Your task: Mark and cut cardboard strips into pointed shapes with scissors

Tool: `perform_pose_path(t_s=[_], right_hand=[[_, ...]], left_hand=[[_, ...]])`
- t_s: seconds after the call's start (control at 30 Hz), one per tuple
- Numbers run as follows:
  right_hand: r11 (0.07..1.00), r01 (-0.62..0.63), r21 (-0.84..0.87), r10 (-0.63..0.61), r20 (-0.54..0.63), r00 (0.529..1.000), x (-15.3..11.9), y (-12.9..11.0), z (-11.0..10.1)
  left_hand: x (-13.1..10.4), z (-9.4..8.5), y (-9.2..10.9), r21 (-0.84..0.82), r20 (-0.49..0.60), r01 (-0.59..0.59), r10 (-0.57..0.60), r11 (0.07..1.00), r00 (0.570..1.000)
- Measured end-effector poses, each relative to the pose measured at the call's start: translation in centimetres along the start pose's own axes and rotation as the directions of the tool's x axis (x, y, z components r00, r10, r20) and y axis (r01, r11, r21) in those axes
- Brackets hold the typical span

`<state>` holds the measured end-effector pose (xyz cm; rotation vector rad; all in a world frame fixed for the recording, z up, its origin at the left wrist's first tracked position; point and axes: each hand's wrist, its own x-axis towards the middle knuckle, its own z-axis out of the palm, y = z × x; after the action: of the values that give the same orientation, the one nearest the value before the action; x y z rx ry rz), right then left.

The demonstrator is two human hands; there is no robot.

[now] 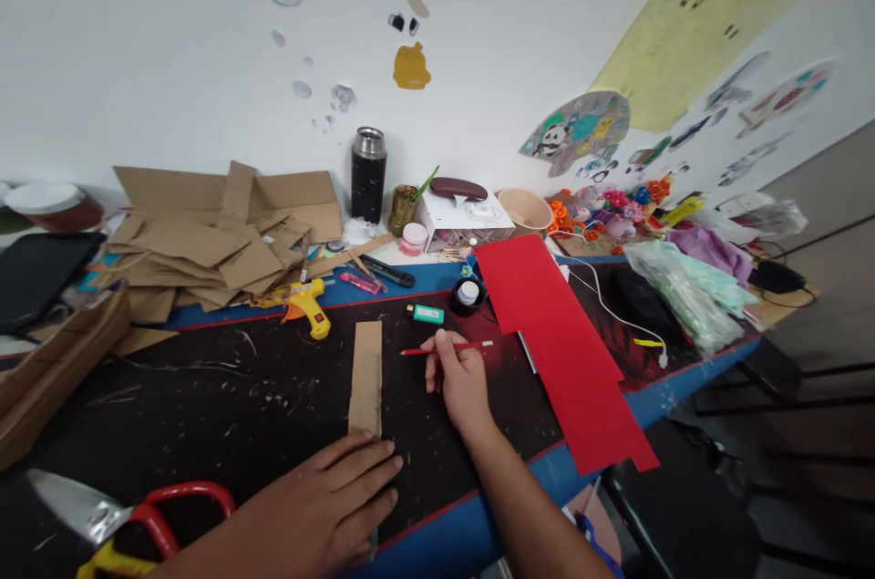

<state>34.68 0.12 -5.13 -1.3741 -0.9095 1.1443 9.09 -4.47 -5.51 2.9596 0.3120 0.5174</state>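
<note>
A narrow cardboard strip [366, 374] lies lengthwise on the dark mat. Over its near end rests my left hand [342, 497], palm down with fingers spread, hiding that end. My right hand [459, 378], to the right of the strip, pinches a red pencil [418, 350] between thumb and fingers; its point faces left. A large red sheet [561, 342] with notched edges lies right of my right hand. Beyond the strip are a green-labelled small box [427, 314] and a yellow glue gun [313, 309].
Large scissors [154, 520] with red handles lie at the near left. A cardboard pile [211, 251] fills the back left. A black flask [368, 178], a pink-labelled jar [414, 239] and a round basket [525, 211] stand along the wall. A white cable [598, 287] crosses the right side.
</note>
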Motion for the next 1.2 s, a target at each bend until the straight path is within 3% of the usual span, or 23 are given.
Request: perform_pose_path(t_s=[0.13,0.37,0.6,0.87,1.03,1.2], right_hand=[[1.0,-0.003,0.003,0.003,0.003,1.0,-0.1,-0.1,0.1],[0.999,0.012,0.038,-0.01,-0.033,0.999,-0.1,-0.1,0.0],[0.997,-0.006,0.071,0.009,-0.039,0.999,-0.2,0.0,-0.2],[0.999,-0.019,0.045,0.02,-0.02,1.0,-0.3,-0.4,-0.2],[0.999,-0.016,0.041,0.016,-0.017,1.0,-0.3,-0.3,-0.1],[0.999,-0.014,0.05,0.015,-0.019,1.0,-0.3,-0.1,-0.2]], left_hand=[[-0.7,-0.4,-0.2,0.023,-0.033,0.012,-0.011,1.0,0.999],[-0.9,1.2,1.4,0.039,-0.117,0.059,-0.054,0.998,0.992],[0.0,0.6,2.1,0.042,-0.06,-0.027,0.029,0.999,0.998],[0.7,0.8,1.6,0.063,-0.014,0.008,-0.007,0.998,1.0],[1.9,1.0,1.6,0.054,-0.085,-0.028,0.032,0.998,0.996],[2.6,0.4,2.0,0.068,-0.083,-0.06,0.066,0.996,0.994]])
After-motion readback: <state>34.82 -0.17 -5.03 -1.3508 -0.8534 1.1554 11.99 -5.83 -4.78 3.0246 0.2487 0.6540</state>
